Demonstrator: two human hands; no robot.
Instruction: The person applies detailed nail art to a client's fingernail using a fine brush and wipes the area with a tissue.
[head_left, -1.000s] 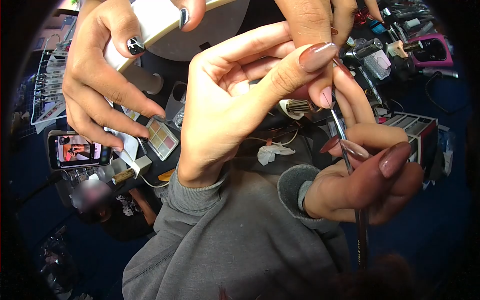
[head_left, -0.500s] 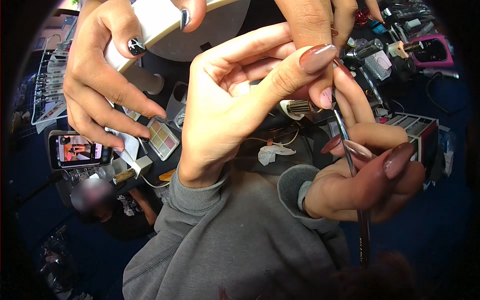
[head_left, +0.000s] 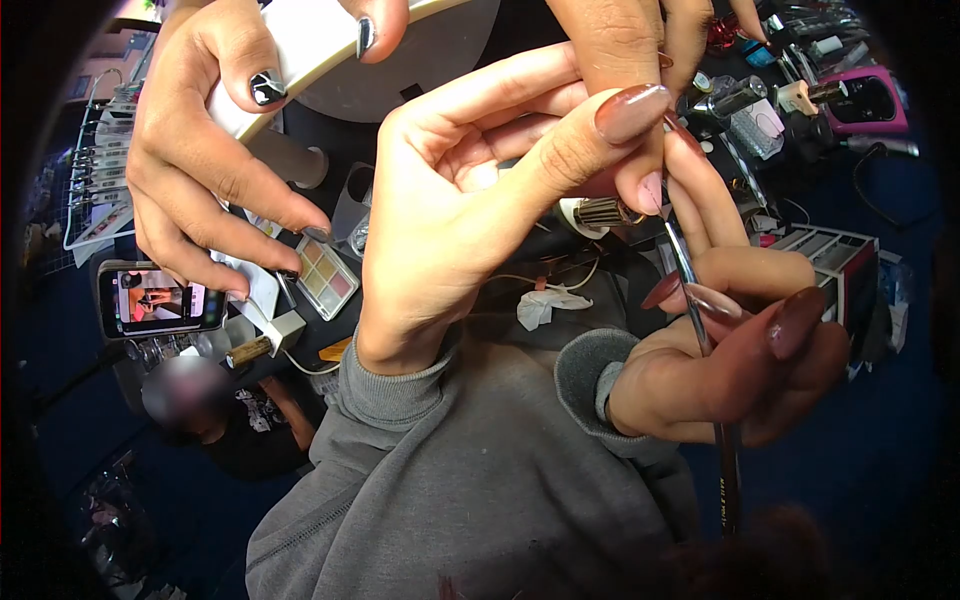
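My left hand (head_left: pixel 435 220) is closed around a finger of another person's hand (head_left: pixel 610 45), with my thumb laid against it. That fingertip has a pale pink nail (head_left: pixel 649 190) facing me. My right hand (head_left: pixel 740 365) grips a thin nail art brush (head_left: pixel 683 255) with a metal ferrule and dark handle. The brush's fine tip is at the lower edge of the pink nail; whether it touches I cannot tell. The person's other hand (head_left: pixel 200 150), with dark decorated nails, rests over the white lamp (head_left: pixel 300 50) at the upper left.
At the left are a phone (head_left: pixel 160 300) with a lit screen, a color palette (head_left: pixel 327 278) and a rack (head_left: pixel 95 170). A crumpled tissue (head_left: pixel 548 305) lies in the middle. Bottles (head_left: pixel 740 95) and a pink device (head_left: pixel 862 100) crowd the upper right. Another person (head_left: pixel 250 430) sits lower left.
Both my hands hold nearly the same pose. The brush has turned slightly, showing its handle lettering more clearly, and its tip has shifted a little at the nail.
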